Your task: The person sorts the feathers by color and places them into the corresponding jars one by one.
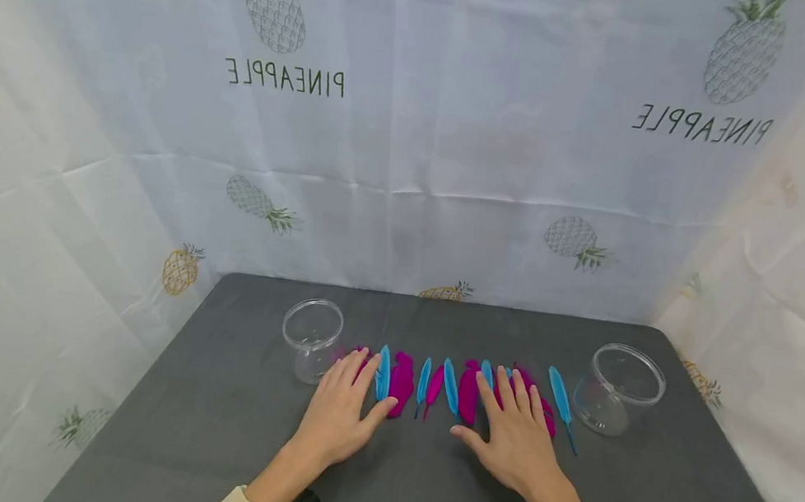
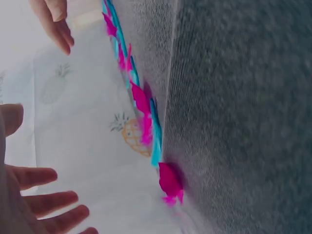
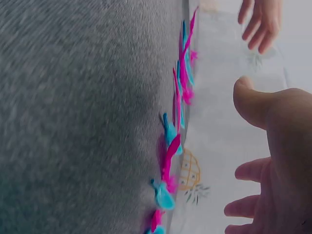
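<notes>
A row of blue and magenta feathers lies across the dark table, among them a blue feather (image 1: 561, 395) at the right end and a magenta feather (image 1: 400, 385) near the left. My left hand (image 1: 341, 411) hovers palm down over the row's left end, fingers spread. Over the right part, my right hand (image 1: 515, 438) is spread in the same way. Neither hand holds anything, and both wrist views show the feathers apart from the fingers. In the left wrist view a magenta feather (image 2: 170, 180) lies nearest. The hands partly hide several feathers in the head view.
A clear round container (image 1: 313, 340) stands left of the row, and another clear container (image 1: 618, 390) stands to its right. Behind the grey table (image 1: 204, 419) hangs a white curtain (image 1: 460, 142) printed with pineapples.
</notes>
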A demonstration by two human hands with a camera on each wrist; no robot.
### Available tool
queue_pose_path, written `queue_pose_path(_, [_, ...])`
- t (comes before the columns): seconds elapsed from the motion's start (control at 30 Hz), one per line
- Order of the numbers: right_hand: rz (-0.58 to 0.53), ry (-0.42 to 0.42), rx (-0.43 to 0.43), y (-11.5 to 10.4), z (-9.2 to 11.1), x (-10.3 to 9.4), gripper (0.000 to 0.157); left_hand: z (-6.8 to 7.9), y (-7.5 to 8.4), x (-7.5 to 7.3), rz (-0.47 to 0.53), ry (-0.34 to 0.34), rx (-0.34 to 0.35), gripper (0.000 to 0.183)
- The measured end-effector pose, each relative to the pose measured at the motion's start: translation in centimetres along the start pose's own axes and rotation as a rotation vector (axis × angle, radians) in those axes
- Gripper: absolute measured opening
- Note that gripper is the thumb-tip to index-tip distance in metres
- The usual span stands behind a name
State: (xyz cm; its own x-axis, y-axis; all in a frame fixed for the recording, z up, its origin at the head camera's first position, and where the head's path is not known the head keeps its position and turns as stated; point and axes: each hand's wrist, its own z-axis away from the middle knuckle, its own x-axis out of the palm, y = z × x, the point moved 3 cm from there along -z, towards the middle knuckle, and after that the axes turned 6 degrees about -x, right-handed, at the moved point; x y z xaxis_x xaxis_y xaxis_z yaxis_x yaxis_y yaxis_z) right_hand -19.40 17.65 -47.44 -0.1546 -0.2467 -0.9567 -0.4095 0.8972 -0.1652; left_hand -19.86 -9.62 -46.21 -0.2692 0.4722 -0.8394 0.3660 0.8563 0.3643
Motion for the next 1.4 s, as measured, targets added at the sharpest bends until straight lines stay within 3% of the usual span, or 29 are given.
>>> queue_pose_path(0.27, [-0.063, -0.006, -0.061, -1.4, -0.3, 0.1, 0.087, -0.4, -0.8, -1.6, 0.090, 0.316, 0.181, 0.036])
queue_pose_path(0.43, [-0.101, 0.025, -0.112, -2.0, -0.6, 0.1, 0.084, -0.8, -1.7, -3.0, 0.134, 0.461, 0.242, 0.023])
queue_pose_path(0.6, [-0.125, 0.036, -0.143, -2.4, -1.0, 0.2, 0.082, -1.5, -2.9, -4.3, 0.160, 0.586, 0.277, 0.019])
queue_pose_path(0.8, [-0.175, 0.009, -0.163, -2.9, -1.4, 0.4, 0.078, -2.2, -4.6, -5.4, 0.186, 0.674, 0.240, 0.024])
queue_pose_path(0.9, [-0.193, 0.009, -0.177, -3.2, -1.8, 0.4, 0.075, -2.5, -5.6, -5.8, 0.210, 0.684, 0.191, 0.033])
queue_pose_path(1.03, [-0.213, 0.003, -0.200, -3.5, -2.5, 0.5, 0.072, -2.9, -7.2, -5.7, 0.255, 0.635, 0.093, 0.054])
queue_pose_path(1.23, [-0.244, -0.017, -0.246, -4.1, -3.5, 0.5, 0.073, -3.2, -8.9, -5.3, 0.372, 0.492, -0.080, 0.084])
queue_pose_path(1.4, [-0.303, -0.045, -0.260, -4.4, -4.3, 0.9, 0.073, -3.1, -9.9, -4.7, 0.490, 0.341, -0.272, 0.097])
